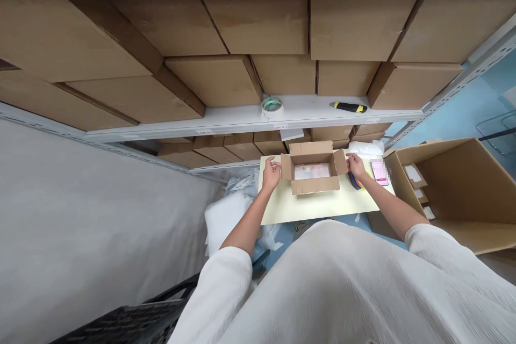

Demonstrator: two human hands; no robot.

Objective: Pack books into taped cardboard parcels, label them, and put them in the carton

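Note:
A small cardboard box (315, 186) lies on the pale yellow tabletop (278, 209) with its flaps folded outward. Inside it rests a flat whitish item with pinkish marks (312, 171), whose kind I cannot make out. At the box's left flap, my left hand (271, 174) has its fingers curled against the outer edge. My right hand (356, 165) pinches the edge of the right flap. Under my right wrist sits a partly hidden tape dispenser or tape roll, dark blue and yellow (355, 180). A phone with a pink screen (379, 172) lies right of that wrist.
Metal shelving (242, 128) packed with cardboard boxes rises behind the table. On its ledge are a tape roll (272, 107) and a black-and-yellow utility knife (350, 107). A large open carton (463, 177) holding small boxes stands right; white packing material (228, 217) lies left.

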